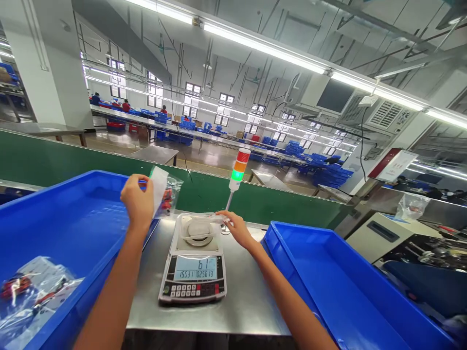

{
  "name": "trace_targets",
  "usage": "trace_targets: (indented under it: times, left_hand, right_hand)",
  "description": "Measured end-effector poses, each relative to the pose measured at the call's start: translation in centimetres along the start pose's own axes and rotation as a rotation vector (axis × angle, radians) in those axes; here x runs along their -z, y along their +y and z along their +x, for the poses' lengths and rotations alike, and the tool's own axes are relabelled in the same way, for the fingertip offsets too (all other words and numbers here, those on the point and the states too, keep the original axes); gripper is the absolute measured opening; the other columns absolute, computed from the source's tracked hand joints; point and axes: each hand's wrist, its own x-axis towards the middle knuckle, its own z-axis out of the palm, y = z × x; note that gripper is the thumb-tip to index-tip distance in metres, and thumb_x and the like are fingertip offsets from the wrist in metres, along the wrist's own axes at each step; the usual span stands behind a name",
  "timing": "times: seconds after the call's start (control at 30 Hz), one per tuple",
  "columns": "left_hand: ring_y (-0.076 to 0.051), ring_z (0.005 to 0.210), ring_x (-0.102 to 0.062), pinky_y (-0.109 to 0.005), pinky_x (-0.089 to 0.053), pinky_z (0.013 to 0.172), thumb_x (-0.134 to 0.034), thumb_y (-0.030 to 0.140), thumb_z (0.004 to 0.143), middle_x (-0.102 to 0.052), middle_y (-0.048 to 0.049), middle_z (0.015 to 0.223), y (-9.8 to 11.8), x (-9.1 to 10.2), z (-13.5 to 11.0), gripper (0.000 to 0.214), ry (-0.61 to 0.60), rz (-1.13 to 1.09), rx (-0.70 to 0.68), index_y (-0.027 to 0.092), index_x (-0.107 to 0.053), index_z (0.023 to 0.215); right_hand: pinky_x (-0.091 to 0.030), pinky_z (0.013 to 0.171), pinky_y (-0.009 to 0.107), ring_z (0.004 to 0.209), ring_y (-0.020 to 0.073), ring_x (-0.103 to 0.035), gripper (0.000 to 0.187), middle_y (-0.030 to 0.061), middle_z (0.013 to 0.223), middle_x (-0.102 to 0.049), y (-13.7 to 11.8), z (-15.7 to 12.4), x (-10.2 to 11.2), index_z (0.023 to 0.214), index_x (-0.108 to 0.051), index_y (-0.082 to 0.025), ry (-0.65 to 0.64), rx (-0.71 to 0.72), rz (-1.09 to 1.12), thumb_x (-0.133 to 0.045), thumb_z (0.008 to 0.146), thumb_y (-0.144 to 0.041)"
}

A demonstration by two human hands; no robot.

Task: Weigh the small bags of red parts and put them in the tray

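Left of the silver-grey digital scale (192, 287) sits a bright blue plastic crate (62, 214), right a matching blue crate (328, 277); behind stands a red-amber-green striped signal tower (239, 170).

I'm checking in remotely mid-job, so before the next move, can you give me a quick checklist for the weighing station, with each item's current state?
1. Digital scale display lit and readable: ok, large reading 61.
2. Stack light showing green: ok, green section looks lit.
3. Hands off the clear bagged item on the pan: not ok, right hand fingers touch it.
4. Bag in left hand sealed: cannot tell; this clear plastic bag is partly hidden.
5. Bagged parts inside the left blue tray: ok, they lie within its rim.
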Motion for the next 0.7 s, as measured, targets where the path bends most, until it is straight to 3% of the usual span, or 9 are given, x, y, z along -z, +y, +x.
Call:
trace_targets:
  times: [0.13,0.2,0.27,0.33,0.43,0.5,0.57,0.7]
  left_hand:
    - [-0.026,0.098,-0.06,-0.049,-0.049,0.099,-0.054,0.02,0.09,-0.063,-0.0093,0.103,-3.1,5.6,1.0,0.008,0.101,0.134,-0.003,0.014,-0.06,0.092]
    - [-0.032,0.111,-0.057,-0.057,-0.045,0.104,-0.053,0.021,0.09,-0.061,-0.0092,0.105,-5.5,7.0,0.4,0.008,0.095,0.233,0.027,0.016,-0.058,0.088]
    - [-0.038,0.118,-0.053,-0.062,-0.045,0.103,-0.05,0.025,0.09,-0.06,-0.0104,0.105,-7.8,7.2,-0.6,0.011,0.08,0.313,0.044,0.017,-0.058,0.088]
    - [-0.039,0.117,-0.054,-0.062,-0.046,0.102,-0.045,0.029,0.091,-0.061,-0.0132,0.107,-9.7,6.0,-2.0,0.019,0.024,0.321,0.0,0.017,-0.059,0.093]
    - [-0.032,0.111,-0.06,-0.05,-0.05,0.103,-0.04,0.032,0.093,-0.064,-0.0134,0.111,-11.7,1.9,-5.2,0.027,-0.168,0.263,-0.114,0.016,-0.061,0.101]
    - [-0.027,0.106,-0.063,-0.042,-0.053,0.1,-0.04,0.029,0.092,-0.067,-0.0118,0.111,-12.8,-1.4,-8.0,0.029,-0.304,0.242,-0.14,0.017,-0.063,0.104]
    - [-0.027,0.104,-0.065,-0.041,-0.054,0.098,-0.039,0.024,0.09,-0.069,-0.0139,0.111,-14.2,-4.5,-11.0,0.032,-0.405,0.25,-0.136,0.014,-0.064,0.107]
    - [-0.031,0.124,-0.059,-0.047,-0.048,0.11,-0.038,0.017,0.088,-0.065,-0.019,0.129,-17.3,-8.1,-15.7,0.04,-0.544,0.303,-0.159,0.009,-0.065,0.117]
  right_hand:
    - [-0.045,0.107,0.043,0.119,0.0227,-0.059,0.055,0.0043,0.128,-0.07,0.3,0.7,-1.6,0.118,-0.071,-0.024,-0.151,0.105,-0.09,-0.042,0.078,-0.001]
    - [-0.043,0.11,0.044,0.124,0.0219,-0.057,0.063,0.0039,0.132,-0.067,0.7,-0.1,-0.9,0.123,-0.069,-0.025,-0.17,0.16,-0.088,-0.041,0.074,0.001]
    - [-0.043,0.112,0.045,0.127,0.022,-0.056,0.06,0.0044,0.134,-0.066,1.8,-1.5,0.3,0.127,-0.067,-0.025,-0.121,0.165,-0.085,-0.042,0.077,-0.003]
    - [-0.043,0.112,0.045,0.126,0.0229,-0.057,0.05,0.0057,0.133,-0.067,4.0,-3.2,1.5,0.128,-0.067,-0.025,-0.013,0.088,-0.126,-0.045,0.085,-0.011]
    - [-0.044,0.112,0.045,0.125,0.0235,-0.06,0.043,0.0077,0.13,-0.068,8.7,-6.4,1.8,0.126,-0.068,-0.022,0.115,-0.122,-0.269,-0.041,0.091,-0.02]
    - [-0.045,0.112,0.046,0.124,0.0241,-0.061,0.046,0.0098,0.129,-0.069,11.9,-8.9,0.9,0.125,-0.068,-0.019,0.128,-0.24,-0.337,-0.038,0.09,-0.019]
    - [-0.044,0.113,0.047,0.126,0.0251,-0.06,0.048,0.0124,0.132,-0.067,14.6,-11.5,-0.7,0.128,-0.066,-0.017,0.122,-0.317,-0.37,-0.038,0.089,-0.018]
    - [-0.034,0.12,0.051,0.139,0.0273,-0.05,0.05,0.0164,0.146,-0.057,17.8,-15.2,-4.1,0.136,-0.062,-0.013,0.157,-0.425,-0.458,-0.037,0.093,-0.021]
